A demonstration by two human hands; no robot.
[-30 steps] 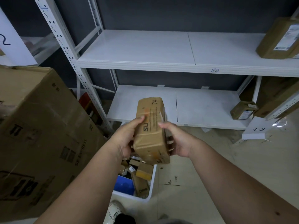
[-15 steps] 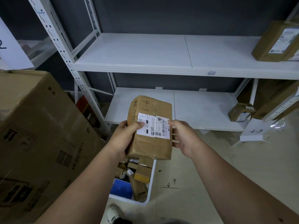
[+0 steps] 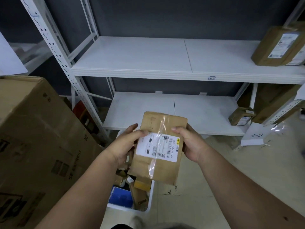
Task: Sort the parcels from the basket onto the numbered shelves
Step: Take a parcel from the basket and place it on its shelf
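A brown cardboard parcel (image 3: 159, 171) with a white shipping label facing up is held in front of me above the basket. My left hand (image 3: 124, 146) grips its left edge and my right hand (image 3: 189, 142) grips its right edge, thumbs on top. Below, a white basket (image 3: 148, 207) holds several small parcels and a blue item. The white shelf unit behind has an upper shelf (image 3: 165, 70) tagged 4-2 and a lower shelf (image 3: 198, 116).
A big brown carton (image 3: 36, 142) fills the left side. One parcel (image 3: 277, 47) sits at the upper shelf's right end, a small box (image 3: 241, 116) on the lower shelf's right end. A white 4-3 sign (image 3: 254, 136) stands on the floor at right.
The parcel was turned over in both hands, from its printed side to the label side, and the label now faces me more squarely. My view dropped slightly toward the shelves.
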